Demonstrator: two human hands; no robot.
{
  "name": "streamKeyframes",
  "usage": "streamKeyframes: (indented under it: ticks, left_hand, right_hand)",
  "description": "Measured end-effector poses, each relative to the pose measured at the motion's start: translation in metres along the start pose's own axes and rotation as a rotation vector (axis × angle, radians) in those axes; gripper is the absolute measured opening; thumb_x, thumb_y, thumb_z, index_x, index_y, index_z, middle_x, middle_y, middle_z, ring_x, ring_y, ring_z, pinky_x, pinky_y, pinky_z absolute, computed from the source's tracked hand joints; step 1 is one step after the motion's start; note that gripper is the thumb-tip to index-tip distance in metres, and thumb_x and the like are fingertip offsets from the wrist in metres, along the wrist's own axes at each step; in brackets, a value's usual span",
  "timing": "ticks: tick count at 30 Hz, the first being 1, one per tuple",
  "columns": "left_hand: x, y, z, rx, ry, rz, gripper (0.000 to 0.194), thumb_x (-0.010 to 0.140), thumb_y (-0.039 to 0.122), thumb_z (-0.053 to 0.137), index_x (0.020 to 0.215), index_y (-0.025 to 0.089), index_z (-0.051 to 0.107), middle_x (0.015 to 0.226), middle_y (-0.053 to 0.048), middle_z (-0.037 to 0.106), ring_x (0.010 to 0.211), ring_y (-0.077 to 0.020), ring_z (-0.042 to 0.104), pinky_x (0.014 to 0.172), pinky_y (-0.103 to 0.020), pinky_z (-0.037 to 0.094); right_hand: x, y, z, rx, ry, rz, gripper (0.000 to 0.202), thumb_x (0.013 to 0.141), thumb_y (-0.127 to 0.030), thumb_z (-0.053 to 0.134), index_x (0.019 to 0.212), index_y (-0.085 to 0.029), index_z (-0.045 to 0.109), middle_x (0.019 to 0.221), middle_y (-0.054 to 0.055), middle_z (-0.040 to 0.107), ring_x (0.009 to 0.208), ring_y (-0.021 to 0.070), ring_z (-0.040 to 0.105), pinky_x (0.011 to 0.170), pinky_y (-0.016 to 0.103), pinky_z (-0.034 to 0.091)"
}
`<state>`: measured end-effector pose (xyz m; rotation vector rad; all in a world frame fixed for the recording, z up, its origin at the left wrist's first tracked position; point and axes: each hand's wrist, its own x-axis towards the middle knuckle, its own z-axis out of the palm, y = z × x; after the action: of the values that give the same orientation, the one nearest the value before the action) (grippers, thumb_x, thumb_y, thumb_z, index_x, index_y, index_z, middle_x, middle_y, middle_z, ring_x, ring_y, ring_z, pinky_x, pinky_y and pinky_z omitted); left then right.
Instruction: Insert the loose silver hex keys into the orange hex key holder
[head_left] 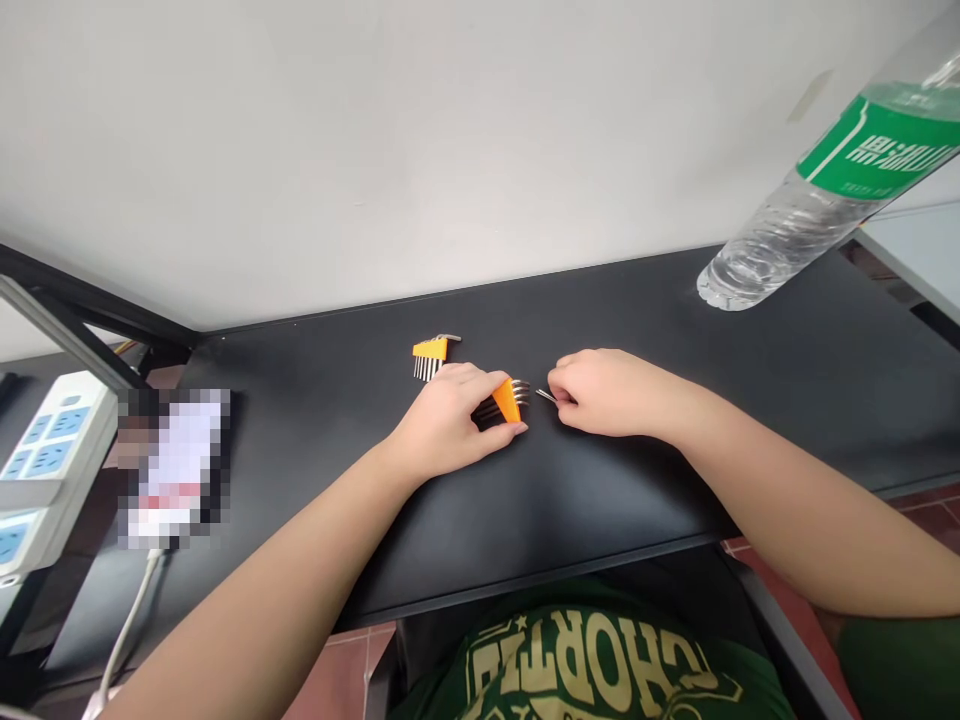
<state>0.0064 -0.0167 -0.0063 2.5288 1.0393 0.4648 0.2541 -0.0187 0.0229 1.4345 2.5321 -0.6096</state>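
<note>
My left hand (455, 420) grips an orange hex key holder (507, 400) between thumb and fingers. Bent metal ends of several hex keys stick out of its right side, and their shafts are partly hidden by my palm. Just to the right, my right hand (600, 392) pinches a small metal hex key (546, 395) whose tip points at the holder, a short gap apart; the rest of it is covered by my fingers. Behind my left hand a second orange hex key holder (430, 349) lies on the black table (600, 500), with several keys in it.
A tall water bottle (795, 220) with a green label stands at the back right by the pale wall (450, 150). On the left lie a blurred-out phone (176, 465) with a white cable (133, 620) and a white power strip (56, 470).
</note>
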Motion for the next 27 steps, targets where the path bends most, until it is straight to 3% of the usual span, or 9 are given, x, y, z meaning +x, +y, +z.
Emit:
streamKeyframes:
  ticks: [10, 27]
  left_hand:
    - [0.0004, -0.0001, -0.0005, -0.01, -0.012, -0.005, 0.034, 0.088, 0.047, 0.074, 0.109, 0.022, 0.065, 0.085, 0.001, 0.069, 0.079, -0.0159, 0.058, 0.081, -0.032, 0.046]
    - [0.0012, -0.0001, 0.0014, -0.003, 0.003, -0.004, 0.035, 0.087, 0.048, 0.074, 0.109, 0.023, 0.065, 0.089, 0.0, 0.071, 0.081, -0.0164, 0.06, 0.082, -0.033, 0.047]
  right_hand:
    - [-0.0009, 0.0028, 0.0018, 0.002, 0.006, -0.008, 0.022, 0.097, -0.023, 0.048, 0.08, -0.02, 0.062, 0.097, 0.007, 0.068, 0.081, 0.0189, 0.062, 0.064, 0.03, 0.037]
    - [-0.0018, 0.0001, 0.0057, -0.086, 0.063, -0.032, 0.012, 0.089, -0.022, 0.053, 0.081, -0.019, 0.062, 0.093, 0.008, 0.067, 0.075, 0.0191, 0.061, 0.06, 0.03, 0.034]
